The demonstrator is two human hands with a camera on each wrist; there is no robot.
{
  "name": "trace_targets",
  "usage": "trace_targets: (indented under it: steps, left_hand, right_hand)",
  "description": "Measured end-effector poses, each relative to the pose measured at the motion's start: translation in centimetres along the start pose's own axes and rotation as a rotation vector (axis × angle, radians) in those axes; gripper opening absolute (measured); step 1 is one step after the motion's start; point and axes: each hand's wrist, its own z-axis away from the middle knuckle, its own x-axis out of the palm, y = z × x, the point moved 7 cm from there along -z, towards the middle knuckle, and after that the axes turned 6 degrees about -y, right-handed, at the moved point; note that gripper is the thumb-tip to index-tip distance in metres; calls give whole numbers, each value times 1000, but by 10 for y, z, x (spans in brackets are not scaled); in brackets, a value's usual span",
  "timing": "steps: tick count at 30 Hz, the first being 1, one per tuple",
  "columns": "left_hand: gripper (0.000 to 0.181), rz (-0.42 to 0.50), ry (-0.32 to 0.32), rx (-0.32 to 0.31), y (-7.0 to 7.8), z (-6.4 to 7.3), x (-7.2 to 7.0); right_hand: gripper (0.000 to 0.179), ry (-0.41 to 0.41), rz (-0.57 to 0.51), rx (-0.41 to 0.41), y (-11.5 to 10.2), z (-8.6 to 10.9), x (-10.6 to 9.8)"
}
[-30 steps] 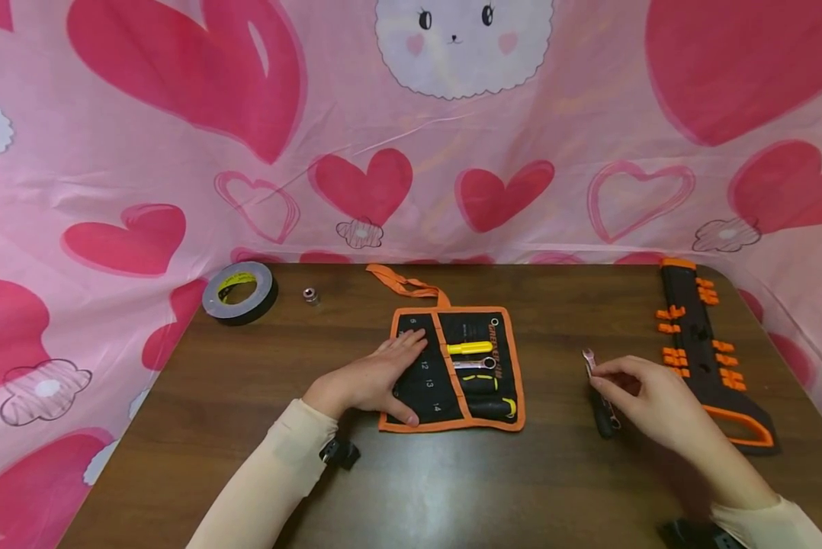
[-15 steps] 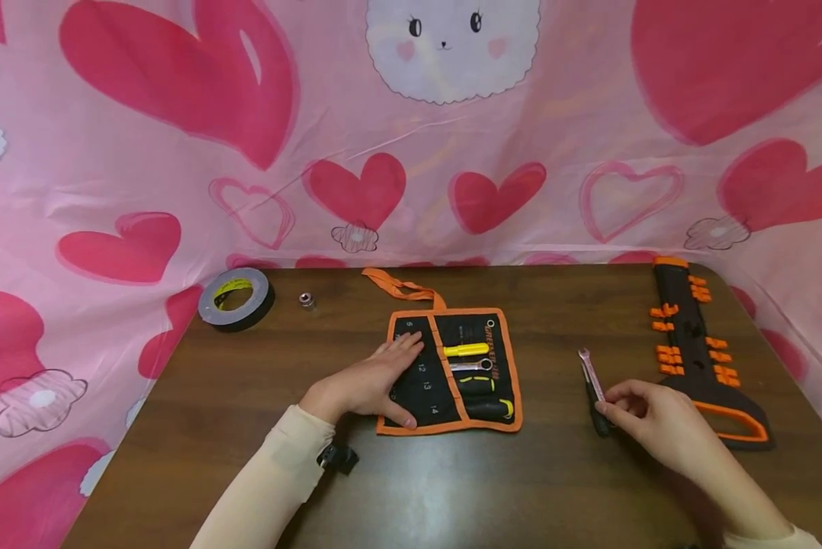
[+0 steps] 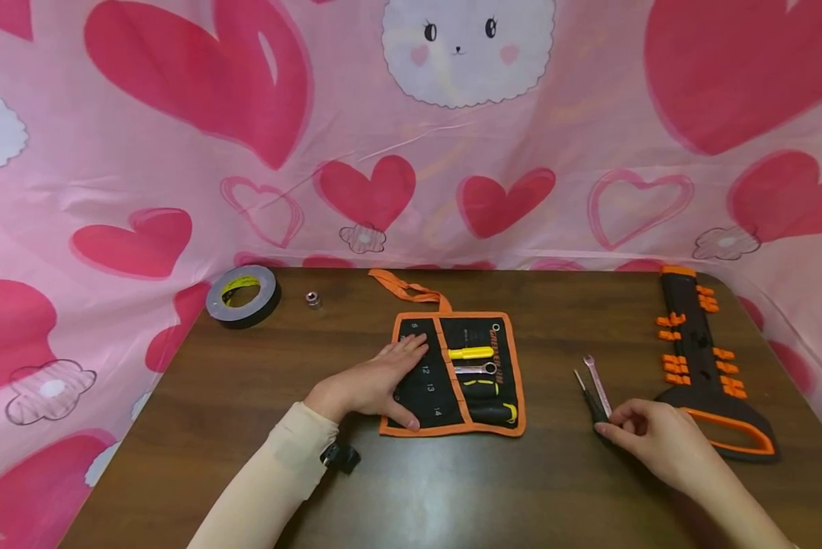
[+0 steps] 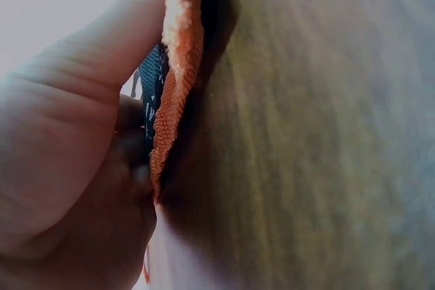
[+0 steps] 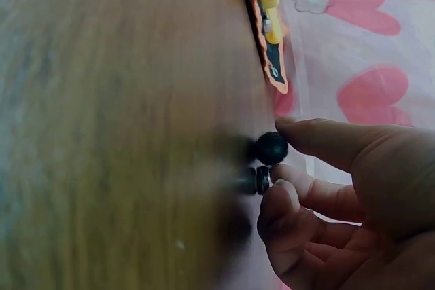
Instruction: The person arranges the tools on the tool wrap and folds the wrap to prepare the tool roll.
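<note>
My left hand (image 3: 377,381) lies with spread, straight fingers on a black tool pouch with orange trim (image 3: 445,431), as the head view shows. In the left wrist view the thumb rests along the orange edge (image 4: 178,66). On the right, my right hand (image 3: 658,438) has its thumb against the black handle of a thin screwdriver (image 3: 595,406) and its fingers at the lower end of a small combination wrench (image 3: 595,380). The two tools lie side by side. In the right wrist view the screwdriver's round end (image 5: 272,148) and the wrench's end (image 5: 262,180) sit between thumb and fingers.
The pouch holds a yellow-handled tool (image 3: 471,353), a wrench (image 3: 480,369) and black-handled tools. A tape roll (image 3: 267,307) and a small metal socket (image 3: 313,300) stand at the back left. A black holder with orange clips (image 3: 692,328) lies on the right.
The wrench, earlier over the screwdriver, now lies to its right. The screwdriver's tip has swung left, and the right thumb has come onto its handle. The left hand has stayed on the pouch.
</note>
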Motion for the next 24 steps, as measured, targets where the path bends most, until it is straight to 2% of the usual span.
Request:
trace_targets:
  steps: [10, 24]
  left_hand:
    - [128, 22, 0, -12, -3, 4, 3]
    - [126, 11, 3, 12, 0, 2, 0]
  right_hand:
    - [26, -56, -18, 15, -3, -6, 8]
    - [22, 13, -36, 12, -8, -6, -3]
